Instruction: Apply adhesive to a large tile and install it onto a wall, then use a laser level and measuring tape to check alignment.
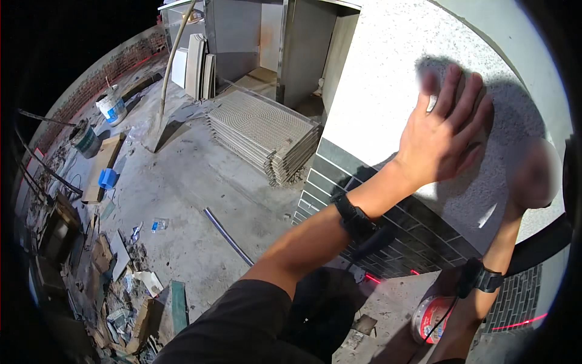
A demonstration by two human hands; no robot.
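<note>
A white, rough-textured panel [388,79] stands above a band of dark brick-shaped tiles [345,164]. My left hand [445,130] rests against its face, fingers spread and pointing up, with nothing seen in its grasp. Lower and to the right, my right hand [533,176] is at the same panel near its right side. Its fingers are blurred, so what it holds, if anything, cannot be made out. Both wrists carry dark bands, and shadows of the hands fall across the white surface.
Stacked patterned tiles [260,121] sit on the concrete floor left of the wall. A shovel [159,130] stands behind them. Buckets [112,108] and broken rubble [130,303] lie farther left. A hose-like tube [227,235] and a red-labelled bucket [431,318] are nearer me.
</note>
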